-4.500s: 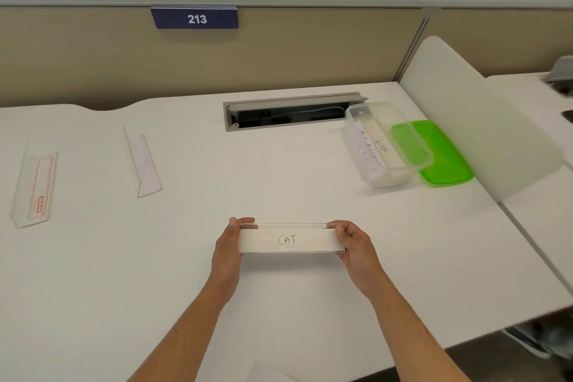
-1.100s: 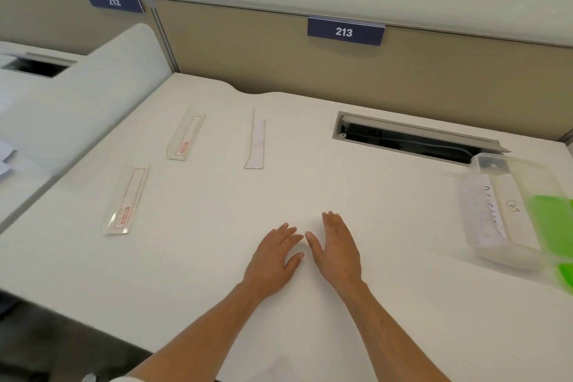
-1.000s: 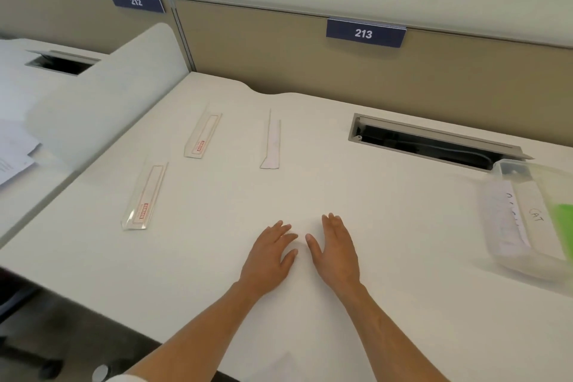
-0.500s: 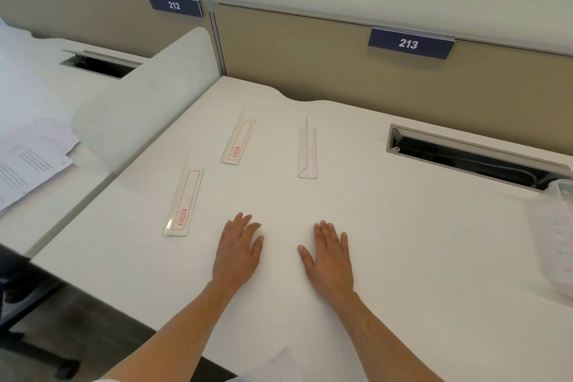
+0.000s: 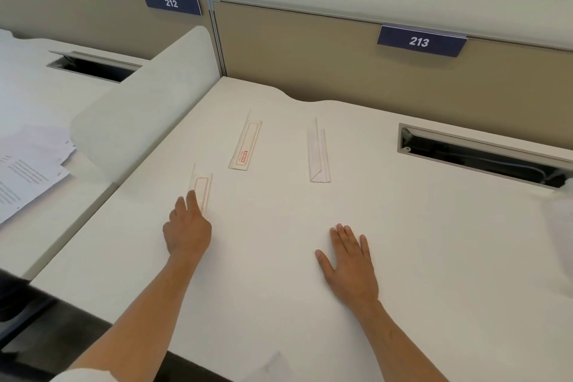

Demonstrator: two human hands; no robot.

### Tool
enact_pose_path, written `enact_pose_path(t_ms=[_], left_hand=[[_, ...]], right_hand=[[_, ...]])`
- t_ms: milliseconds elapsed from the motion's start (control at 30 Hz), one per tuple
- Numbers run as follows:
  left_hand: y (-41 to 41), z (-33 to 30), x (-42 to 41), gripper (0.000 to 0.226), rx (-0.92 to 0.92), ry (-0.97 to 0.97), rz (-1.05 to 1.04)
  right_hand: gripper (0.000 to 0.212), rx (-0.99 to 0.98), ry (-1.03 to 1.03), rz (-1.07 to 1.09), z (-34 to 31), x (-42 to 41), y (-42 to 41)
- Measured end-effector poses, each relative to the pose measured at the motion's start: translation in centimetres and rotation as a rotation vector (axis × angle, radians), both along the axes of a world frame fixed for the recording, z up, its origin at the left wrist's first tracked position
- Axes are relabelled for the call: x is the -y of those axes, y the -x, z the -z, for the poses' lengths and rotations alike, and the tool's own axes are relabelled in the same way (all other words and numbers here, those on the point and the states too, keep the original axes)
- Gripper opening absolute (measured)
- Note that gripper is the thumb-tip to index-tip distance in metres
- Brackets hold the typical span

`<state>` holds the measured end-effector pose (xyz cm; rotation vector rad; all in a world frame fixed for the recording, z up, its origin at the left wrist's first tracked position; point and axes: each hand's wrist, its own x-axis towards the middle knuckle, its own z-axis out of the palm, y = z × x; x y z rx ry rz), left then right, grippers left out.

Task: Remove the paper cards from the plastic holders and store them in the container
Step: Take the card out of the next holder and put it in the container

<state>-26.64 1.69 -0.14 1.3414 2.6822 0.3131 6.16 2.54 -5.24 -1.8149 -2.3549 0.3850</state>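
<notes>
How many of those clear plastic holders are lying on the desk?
3. One under the left hand fingers, one just beyond it, one further right mid-desk. Others may lie outside the view.

Matt white laminate desk [image 5: 279, 257]; clear glossy plastic holders [image 5: 245, 145] enclosing red-printed paper cards [image 5: 248, 141]; grey metal cable tray [image 5: 483, 152]; beige cloth-covered partition [image 5: 310, 52].

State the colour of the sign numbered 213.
Dark blue with white numerals, seen in the head view.
</notes>
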Motion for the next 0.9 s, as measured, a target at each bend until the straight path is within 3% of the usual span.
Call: enact_pose_path(t_ms=[300, 433, 633, 733, 900], left_hand=[[-0.1, -0.8, 0.1, 0.047, 0.126, -0.007, -0.029], [-0.8, -1.3, 0.2, 0.047, 0.288, -0.152, -0.120], [-3.4, -2.0, 1.4, 0.027, 0.822, -0.506, -0.116], [-5.5, -2.2, 2.0, 0.024, 0.904, -0.572, -0.083], [-8.9, -2.5, 2.2, 0.029, 1.152, -0.600, -0.119]], right_hand=[[0.079, -0.014, -0.024, 0.021, 0.0, 0.1, 0.2], [0.075, -0.026, -0.014, 0.024, -0.2, 0.1, 0.2], [0.074, -0.099, -0.034, 0.037, 0.0, 0.1, 0.0], [0.069, -0.190, -0.068, 0.069, 0.3, 0.2, -0.3], [0.056, -0.555, -0.088, 0.226, -0.9, 1.5, 0.8]])
